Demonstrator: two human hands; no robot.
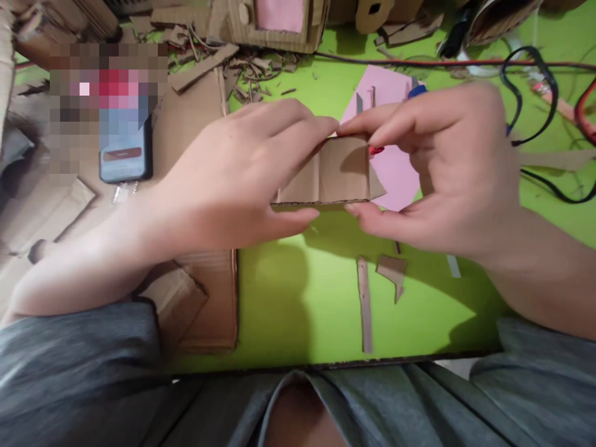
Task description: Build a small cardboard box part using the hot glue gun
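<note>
Between my two hands is a small folded cardboard piece (343,169) with a crease across it and a pointed flap at its right end. My left hand (246,167) grips its left end, fingers over the far edge and thumb along the near edge. With thumb and fingertips, my right hand (447,167) pinches the far and near edges at the right end. Beneath and behind it lies a sheet of pink paper (395,177). A narrow cardboard strip (365,304) and a small angular cardboard scrap (393,273) lie on the green table nearer to me.
On the left, a phone (125,152) rests among cardboard sheets (214,304). At the back stand a cardboard structure with a pink panel (279,15) and a pile of scraps (254,74). Cables (535,133) run over the right side of the green table (279,298).
</note>
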